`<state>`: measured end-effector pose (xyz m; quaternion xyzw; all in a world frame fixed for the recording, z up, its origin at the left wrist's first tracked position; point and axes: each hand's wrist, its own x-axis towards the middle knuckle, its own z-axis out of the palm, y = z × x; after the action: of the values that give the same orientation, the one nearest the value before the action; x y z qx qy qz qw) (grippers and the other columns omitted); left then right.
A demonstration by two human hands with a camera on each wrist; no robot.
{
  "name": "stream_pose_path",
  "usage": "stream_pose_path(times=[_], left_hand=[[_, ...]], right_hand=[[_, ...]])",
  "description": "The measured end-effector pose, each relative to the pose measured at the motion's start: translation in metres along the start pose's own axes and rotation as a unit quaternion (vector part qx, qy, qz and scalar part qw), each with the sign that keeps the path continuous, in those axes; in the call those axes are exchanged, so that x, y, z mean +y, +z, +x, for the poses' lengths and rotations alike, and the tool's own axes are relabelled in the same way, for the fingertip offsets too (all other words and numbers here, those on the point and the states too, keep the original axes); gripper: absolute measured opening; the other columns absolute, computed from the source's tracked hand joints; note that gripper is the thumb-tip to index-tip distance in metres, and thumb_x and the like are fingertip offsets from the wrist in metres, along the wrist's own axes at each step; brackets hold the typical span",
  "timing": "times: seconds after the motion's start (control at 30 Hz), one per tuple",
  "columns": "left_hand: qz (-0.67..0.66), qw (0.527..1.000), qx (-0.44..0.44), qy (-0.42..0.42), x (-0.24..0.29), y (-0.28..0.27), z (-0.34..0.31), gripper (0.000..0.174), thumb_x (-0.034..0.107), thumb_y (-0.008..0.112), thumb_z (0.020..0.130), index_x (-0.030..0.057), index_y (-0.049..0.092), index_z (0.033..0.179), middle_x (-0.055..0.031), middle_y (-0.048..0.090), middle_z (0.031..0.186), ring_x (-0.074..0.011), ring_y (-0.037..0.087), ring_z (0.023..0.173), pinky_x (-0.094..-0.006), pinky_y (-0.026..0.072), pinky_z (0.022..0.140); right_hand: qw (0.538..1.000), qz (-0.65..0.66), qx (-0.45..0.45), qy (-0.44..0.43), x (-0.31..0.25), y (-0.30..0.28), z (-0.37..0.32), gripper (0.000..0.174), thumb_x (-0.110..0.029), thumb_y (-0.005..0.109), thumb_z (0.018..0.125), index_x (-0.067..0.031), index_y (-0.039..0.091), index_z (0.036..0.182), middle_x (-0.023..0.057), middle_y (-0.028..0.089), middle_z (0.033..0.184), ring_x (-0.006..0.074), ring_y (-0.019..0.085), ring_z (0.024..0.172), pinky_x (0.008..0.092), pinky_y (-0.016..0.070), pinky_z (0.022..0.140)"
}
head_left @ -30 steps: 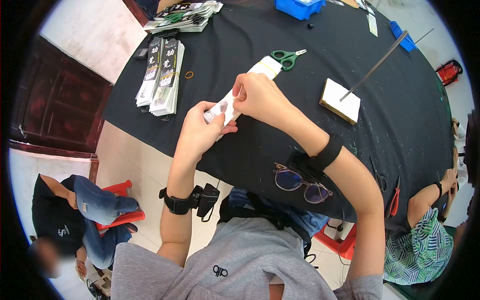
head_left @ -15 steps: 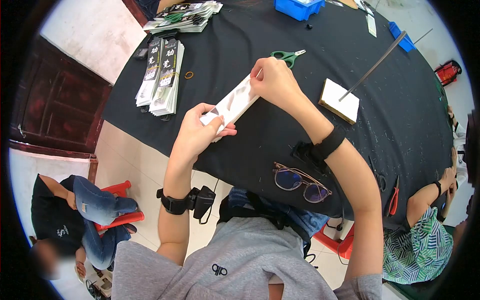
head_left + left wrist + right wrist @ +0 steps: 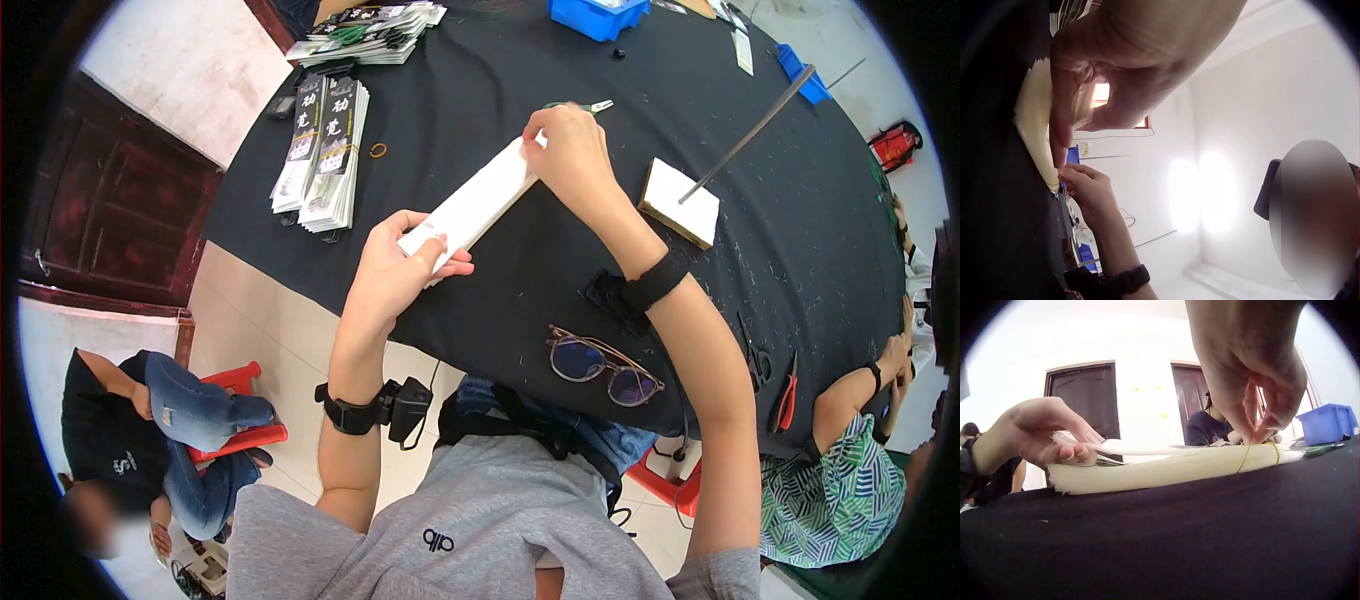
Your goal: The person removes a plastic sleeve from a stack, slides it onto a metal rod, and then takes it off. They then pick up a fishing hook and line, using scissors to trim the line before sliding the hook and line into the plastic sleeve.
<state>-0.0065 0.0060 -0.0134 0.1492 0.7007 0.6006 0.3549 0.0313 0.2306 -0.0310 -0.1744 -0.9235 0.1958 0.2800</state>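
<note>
A long bundle of thin white strips [image 3: 475, 205] slants over the black table in the head view. My left hand [image 3: 393, 262] grips its near end, thumb on top and fingers underneath. In the right wrist view, that left hand [image 3: 1047, 434] holds upper strips lifted a little off the thicker stack [image 3: 1147, 475]. At the far end my right hand [image 3: 575, 155] pinches with thumb and fingertips. There the right wrist view shows a yellow rubber band [image 3: 1244, 461] pulled up to its fingertips, beside a second band [image 3: 1277, 453] around the bundle. Green-handled scissors [image 3: 600, 106] lie partly hidden behind the right hand.
Banded stacks of printed black-and-white packets [image 3: 335, 160] lie left, near a loose rubber band [image 3: 378, 151]. On the right are a white block [image 3: 675, 205] with an upright metal rod, glasses [image 3: 605, 368] and red-handled pliers [image 3: 788, 400]. A blue bin [image 3: 600, 18] stands at the back.
My right hand has slid from the middle of the bundle to its far end, now covering most of the scissors. The left hand keeps its grip at the near end.
</note>
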Motion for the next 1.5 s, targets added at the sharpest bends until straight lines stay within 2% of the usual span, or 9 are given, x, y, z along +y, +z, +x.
stream_pose_path(times=[0.07, 0.13, 0.33, 0.7, 0.9, 1.17, 1.23, 1.37, 1.5], left_hand=[[0.005, 1.0, 0.0, -0.006, 0.001, -0.001, 0.0, 0.024, 0.005, 0.052, 0.089, -0.0093, 0.051, 0.108, -0.022, 0.067, 0.088, -0.0231, 0.07, 0.076, -0.0246, 0.0572, 0.066], [0.01, 1.0, -0.001, -0.012, 0.005, -0.002, 0.0, 0.024, 0.005, 0.052, 0.089, -0.0091, 0.051, 0.109, -0.0221, 0.067, 0.089, -0.0228, 0.07, 0.077, -0.0245, 0.0571, 0.066], [0.042, 0.998, -0.046, -0.018, 0.014, -0.007, 0.002, 0.023, 0.007, 0.051, 0.09, -0.0075, 0.049, 0.108, -0.0216, 0.067, 0.092, -0.021, 0.07, 0.083, -0.0239, 0.0557, 0.07], [0.164, 0.966, -0.186, -0.074, 0.043, -0.02, 0.015, 0.028, 0.014, 0.049, 0.088, -0.0026, 0.05, 0.111, -0.0175, 0.066, 0.101, -0.0214, 0.069, 0.085, -0.0273, 0.0553, 0.071], [0.099, 0.952, -0.281, -0.067, 0.042, -0.031, 0.029, 0.037, 0.015, 0.049, 0.09, -0.0059, 0.048, 0.121, -0.0186, 0.065, 0.107, -0.0264, 0.068, 0.09, -0.0289, 0.0563, 0.074], [0.006, 0.948, -0.297, -0.119, 0.046, -0.035, 0.043, 0.041, 0.02, 0.049, 0.095, -0.0108, 0.049, 0.121, -0.0196, 0.065, 0.107, -0.0262, 0.067, 0.094, -0.0298, 0.0559, 0.078], [-0.007, 0.945, -0.298, -0.137, 0.047, -0.036, 0.043, 0.042, 0.022, 0.049, 0.095, -0.0117, 0.048, 0.121, -0.0198, 0.065, 0.107, -0.0266, 0.067, 0.095, -0.0303, 0.0559, 0.078], [0.022, 0.95, -0.273, -0.152, 0.05, -0.035, 0.039, 0.054, 0.036, 0.048, 0.095, -0.0103, 0.049, 0.121, -0.0201, 0.065, 0.106, -0.0247, 0.067, 0.093, -0.0303, 0.0554, 0.079], [0.032, 0.945, -0.27, -0.183, 0.047, -0.038, 0.041, 0.058, 0.042, 0.047, 0.094, -0.0095, 0.05, 0.12, -0.0198, 0.066, 0.102, -0.0237, 0.068, 0.093, -0.0297, 0.0548, 0.081]], right_hand=[[0.997, -0.045, 0.038, -0.056, 0.007, 0.001, 0.0, 0.011, -0.006, 0.066, 0.073, 0.0015, 0.068, 0.079, 0.0172, 0.066, 0.074, 0.0334, 0.066, 0.073, 0.0372, 0.0522, 0.068], [0.997, 0.017, -0.07, 0.003, 0.008, -0.004, 0.003, 0.017, -0.009, 0.067, 0.074, 0.0036, 0.067, 0.085, 0.0187, 0.065, 0.076, 0.0311, 0.066, 0.075, 0.0361, 0.0519, 0.069], [0.984, 0.002, -0.163, 0.073, 0.002, -0.021, 0.005, 0.031, -0.017, 0.072, 0.075, 0.0076, 0.064, 0.092, 0.0203, 0.066, 0.085, 0.0291, 0.067, 0.08, 0.0364, 0.0516, 0.071], [0.983, -0.001, -0.177, 0.044, 0.0, -0.02, 0.007, 0.028, -0.016, 0.071, 0.075, 0.0084, 0.064, 0.087, 0.0226, 0.065, 0.083, 0.0339, 0.065, 0.08, 0.0391, 0.0507, 0.073], [0.978, -0.029, -0.206, -0.011, -0.004, -0.016, 0.009, 0.015, -0.005, 0.062, 0.074, 0.0098, 0.063, 0.078, 0.0267, 0.063, 0.079, 0.0388, 0.064, 0.081, 0.0425, 0.0501, 0.073], [0.982, -0.074, -0.171, 0.013, -0.008, -0.004, 0.007, 0.013, -0.001, 0.059, 0.074, 0.0106, 0.063, 0.079, 0.0288, 0.062, 0.082, 0.0419, 0.063, 0.082, 0.0453, 0.0507, 0.073], [0.96, -0.08, -0.255, 0.088, -0.018, -0.01, 0.009, 0.02, -0.004, 0.064, 0.078, 0.0009, 0.069, 0.096, 0.0228, 0.062, 0.108, 0.0417, 0.057, 0.105, 0.0489, 0.0474, 0.084], [0.949, -0.124, -0.271, 0.103, -0.027, -0.011, 0.007, 0.02, -0.005, 0.063, 0.079, -0.0001, 0.069, 0.097, 0.0221, 0.061, 0.109, 0.0389, 0.056, 0.105, 0.0484, 0.0434, 0.088], [0.969, -0.167, -0.179, 0.035, -0.028, 0.003, -0.005, 0.02, -0.004, 0.065, 0.075, 0.0035, 0.068, 0.093, 0.0226, 0.062, 0.099, 0.0366, 0.058, 0.096, 0.0473, 0.043, 0.084]])
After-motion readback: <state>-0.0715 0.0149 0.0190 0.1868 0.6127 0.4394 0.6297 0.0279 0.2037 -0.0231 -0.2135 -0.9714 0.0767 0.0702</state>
